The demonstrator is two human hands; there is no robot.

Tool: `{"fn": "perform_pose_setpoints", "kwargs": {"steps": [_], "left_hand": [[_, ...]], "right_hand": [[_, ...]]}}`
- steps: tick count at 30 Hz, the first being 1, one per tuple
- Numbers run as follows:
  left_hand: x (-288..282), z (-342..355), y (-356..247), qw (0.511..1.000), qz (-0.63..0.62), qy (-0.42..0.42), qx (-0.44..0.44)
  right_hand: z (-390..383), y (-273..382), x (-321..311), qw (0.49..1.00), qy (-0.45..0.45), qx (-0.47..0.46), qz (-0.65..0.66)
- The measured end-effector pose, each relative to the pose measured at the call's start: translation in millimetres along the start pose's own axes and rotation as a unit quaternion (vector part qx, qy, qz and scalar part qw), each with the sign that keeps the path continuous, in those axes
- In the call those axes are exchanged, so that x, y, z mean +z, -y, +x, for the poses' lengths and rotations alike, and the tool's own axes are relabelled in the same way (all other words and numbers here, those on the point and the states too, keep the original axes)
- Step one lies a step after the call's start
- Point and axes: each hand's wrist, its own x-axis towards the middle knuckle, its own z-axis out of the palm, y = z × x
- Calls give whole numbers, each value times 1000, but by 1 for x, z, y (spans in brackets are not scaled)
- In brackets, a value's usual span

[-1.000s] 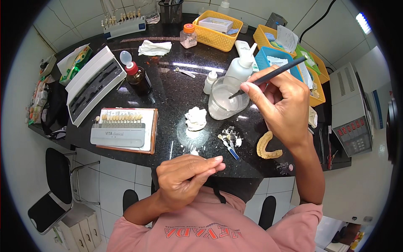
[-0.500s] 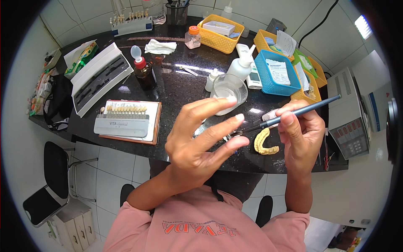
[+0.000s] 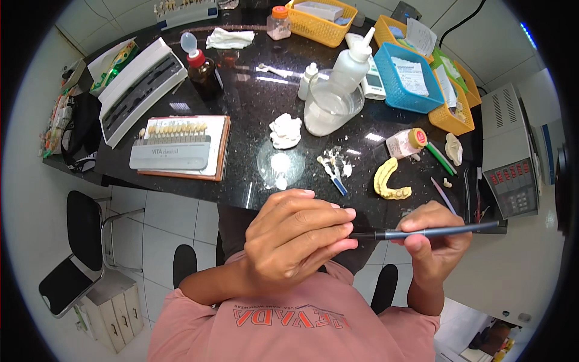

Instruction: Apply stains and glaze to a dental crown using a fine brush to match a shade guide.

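Note:
My right hand grips a slim dark-blue brush, held nearly level just past the table's front edge. Its black front end points left and disappears behind the fingertips of my left hand. Those fingers are pressed together around the tip, so the tip itself is hidden. Beyond my hands, a yellowish horseshoe-shaped dental cast lies on the dark stone table. To its left, a small blue-handled tool lies among white crumbs.
A clear cup, a white squeeze bottle and crumpled white tissue stand or lie farther back. An orange-lidded jar is near the cast. At left are a tooth shade guide and a brown dropper bottle; baskets line the back right.
Both hands have come down toward me, uncovering the tabletop. My left fingers, spread before, have closed around the brush tip. The brush has turned from slanting to nearly level.

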Motion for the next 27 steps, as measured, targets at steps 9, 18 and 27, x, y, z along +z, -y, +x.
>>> {"fn": "perform_pose_setpoints", "kwargs": {"steps": [9, 18, 27], "left_hand": [[31, -26, -2, 999, -41, 22, -17], [69, -19, -41, 988, -113, 87, -59], [84, -28, -57, 981, -133, 117, -79]], "right_hand": [[-55, -31, -31, 989, -92, 34, 110], [-87, -29, -56, 983, -114, 36, 143], [-110, -31, -71, 982, -97, 36, 158]]}}
